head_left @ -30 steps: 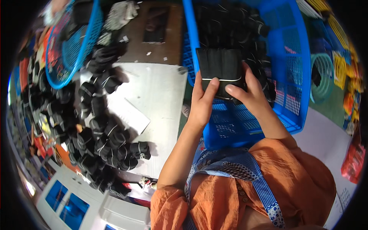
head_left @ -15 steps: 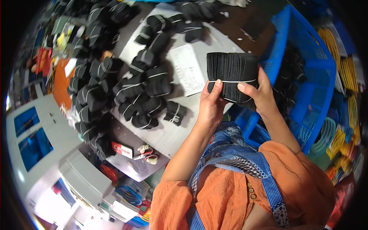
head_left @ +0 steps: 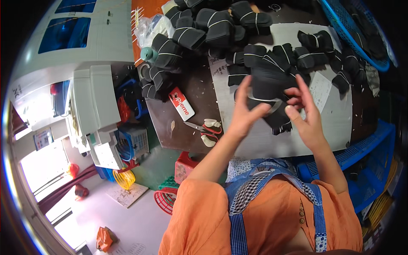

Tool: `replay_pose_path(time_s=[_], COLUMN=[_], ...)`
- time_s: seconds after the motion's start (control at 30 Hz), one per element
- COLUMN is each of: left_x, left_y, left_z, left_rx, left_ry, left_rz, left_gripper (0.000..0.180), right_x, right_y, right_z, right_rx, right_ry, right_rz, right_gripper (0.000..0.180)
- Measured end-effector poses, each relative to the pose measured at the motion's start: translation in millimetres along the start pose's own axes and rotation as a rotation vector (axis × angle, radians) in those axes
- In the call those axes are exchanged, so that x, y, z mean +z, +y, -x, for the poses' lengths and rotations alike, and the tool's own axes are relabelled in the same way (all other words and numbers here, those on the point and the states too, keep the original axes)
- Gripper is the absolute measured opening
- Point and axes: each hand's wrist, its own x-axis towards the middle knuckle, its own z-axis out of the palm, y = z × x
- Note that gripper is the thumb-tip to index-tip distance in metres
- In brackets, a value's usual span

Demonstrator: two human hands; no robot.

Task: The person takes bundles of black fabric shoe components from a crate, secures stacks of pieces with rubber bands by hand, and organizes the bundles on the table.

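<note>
A banded bundle of thin black fabric pieces [head_left: 267,83] hangs above the white table sheet, over other bundles of the same kind. My left hand [head_left: 243,117] grips its left side, with the thumb across the lower front near the pale band; motion blurs this edge. To its right, my right hand [head_left: 311,123] is off the bundle, fingers spread and curved toward it, with nothing in them. Below the held bundle, another black bundle [head_left: 280,123] lies partly hidden.
Many black bundles [head_left: 216,25] are heaped at the back left. Scissors [head_left: 199,127] with red, white-wrapped handles lie beside a red-and-white flat box [head_left: 181,104] near the front left edge. A printed sheet [head_left: 321,91] lies to the right. Blue crates [head_left: 361,146] stand at the lower right.
My view has turned to the left. The bundle has moved from near the blue crate to over the bundles on the table. My right hand has let go of it.
</note>
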Motion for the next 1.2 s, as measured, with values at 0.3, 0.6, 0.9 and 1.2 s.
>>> replay_pose_path(time_s=[0.3, 0.6, 0.9, 1.2], left_x=[-196.1, -265.5, 9.6, 346.1], left_y=[-65.8, -68.2, -33.4, -142.8], left_z=[-18.1, -41.7, -22.8, 98.4], left_rx=[-0.400, -0.227, 0.401, 0.696], left_ry=[0.759, 0.888, 0.075, -1.182], left_rz=[0.193, -0.352, -1.181, -0.787], left_gripper=[0.064, 0.062, 0.025, 0.033], right_x=[13.8, -53.5, -194.7, -343.4], right_y=[28.1, 107.5, 220.2, 484.5], right_z=[25.1, 113.3, 301.9, 397.2], right_rx=[0.096, 0.226, 0.252, 1.188], right_ry=[-0.228, 0.296, 1.426, 1.053], right_rz=[0.036, -0.099, -0.298, 0.545], right_gripper=[0.051, 0.032, 0.024, 0.067])
